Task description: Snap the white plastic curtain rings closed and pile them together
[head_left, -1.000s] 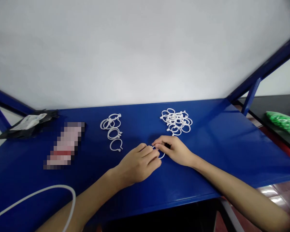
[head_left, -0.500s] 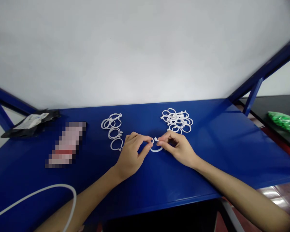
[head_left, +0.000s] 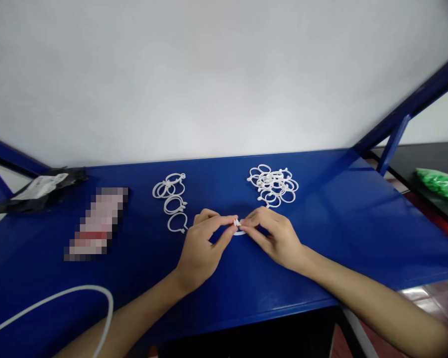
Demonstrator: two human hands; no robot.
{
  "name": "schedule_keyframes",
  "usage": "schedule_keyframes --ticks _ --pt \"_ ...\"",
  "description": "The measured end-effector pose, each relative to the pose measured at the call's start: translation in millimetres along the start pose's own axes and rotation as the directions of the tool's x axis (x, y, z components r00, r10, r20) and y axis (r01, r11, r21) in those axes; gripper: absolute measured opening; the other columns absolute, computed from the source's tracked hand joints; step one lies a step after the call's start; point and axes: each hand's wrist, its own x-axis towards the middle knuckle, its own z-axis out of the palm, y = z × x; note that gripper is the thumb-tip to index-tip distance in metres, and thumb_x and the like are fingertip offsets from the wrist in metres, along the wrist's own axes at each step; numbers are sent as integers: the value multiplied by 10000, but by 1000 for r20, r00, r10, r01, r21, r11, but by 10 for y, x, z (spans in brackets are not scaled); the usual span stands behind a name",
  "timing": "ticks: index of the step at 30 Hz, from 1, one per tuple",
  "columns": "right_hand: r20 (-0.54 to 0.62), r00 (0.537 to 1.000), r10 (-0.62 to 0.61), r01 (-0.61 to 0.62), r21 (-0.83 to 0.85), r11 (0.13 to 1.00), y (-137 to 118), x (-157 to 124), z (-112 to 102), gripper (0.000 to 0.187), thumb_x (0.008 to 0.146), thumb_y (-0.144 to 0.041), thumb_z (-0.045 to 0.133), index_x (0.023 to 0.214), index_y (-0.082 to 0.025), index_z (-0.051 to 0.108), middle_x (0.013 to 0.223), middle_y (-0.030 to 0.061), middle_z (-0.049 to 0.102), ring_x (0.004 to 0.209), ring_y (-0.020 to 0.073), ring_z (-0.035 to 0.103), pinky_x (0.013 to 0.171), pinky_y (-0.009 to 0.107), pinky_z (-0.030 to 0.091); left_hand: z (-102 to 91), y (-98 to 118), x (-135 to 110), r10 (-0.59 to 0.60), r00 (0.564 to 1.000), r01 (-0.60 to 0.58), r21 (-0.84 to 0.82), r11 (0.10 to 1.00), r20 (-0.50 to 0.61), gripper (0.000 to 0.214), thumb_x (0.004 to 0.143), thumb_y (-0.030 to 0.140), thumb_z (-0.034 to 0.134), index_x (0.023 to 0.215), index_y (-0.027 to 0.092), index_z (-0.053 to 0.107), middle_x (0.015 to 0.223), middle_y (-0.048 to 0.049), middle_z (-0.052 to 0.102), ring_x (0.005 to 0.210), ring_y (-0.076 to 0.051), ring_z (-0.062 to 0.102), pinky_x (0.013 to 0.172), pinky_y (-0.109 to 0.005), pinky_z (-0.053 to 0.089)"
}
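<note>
A white ring [head_left: 240, 233] sits at the centre of the frame, in the gap between the two hands. The left hand [head_left: 202, 244] is to its left and the right hand [head_left: 279, 237] to its right, each with thumb and forefinger pinched on it. Their fingertips nearly meet at the ring's small end tabs, but whether the tabs are joined cannot be made out. The ring's lower curve shows just below the fingertips; the rest is hidden by them.

Left of centre, just beyond the left hand, a group of loose rings [head_left: 182, 206] lies in an uneven column on the blue table [head_left: 216, 191]. A denser heap of rings [head_left: 271, 175] lies right of centre, just above the right hand, many of them overlapping.

At the left of the frame are a black bag [head_left: 65, 185] with a pale label and, below it, a pixelated pink item [head_left: 100, 214]. A white cord [head_left: 78, 287] curves across the lower left, in front of the left forearm. A bag of green stuff [head_left: 441, 187] rests on a dark surface at the right edge.
</note>
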Motion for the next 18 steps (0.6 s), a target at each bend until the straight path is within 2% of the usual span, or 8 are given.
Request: schedule_keyframes --ticks 3,9,14,18 --pt "25 999 -23 24 -23 999 -24 -11 -16 63 981 -156 598 960 -190 647 877 53 701 783 158 635 708 311 534 18 -13 -7 46 999 -46 1 999 -26 157 944 215 640 1062 243 738 862 1 724 811 -139 653 758 -321 561" --pt "64 991 -119 123 -69 990 -62 -49 -27 106 982 -119 575 1039 -185 636 854 54 697 757 171 617 682 327 518 41 -33 -17 232 968 -236 -31 971 -96 170 938 94 616 1014 198 727 823 -2 738 822 -129 631 722 -266 571" --pt "101 979 -177 187 -101 977 -59 -57 -28 146 990 -129 563 1105 -183 634 889 69 715 780 182 616 692 338 524 29 -40 -1 321 943 -322 7 947 -88 201 935 58 602 1038 197 703 810 7 754 805 -140 628 708 -288 560" --pt "65 989 -136 140 -51 989 -31 -2 -30 113 1001 -193 568 1073 -203 655 887 51 717 783 166 634 708 328 536 -12 -88 64 367 930 -363 77 929 -38 170 950 107 601 1056 201 696 847 0 761 834 -151 626 755 -309 541"
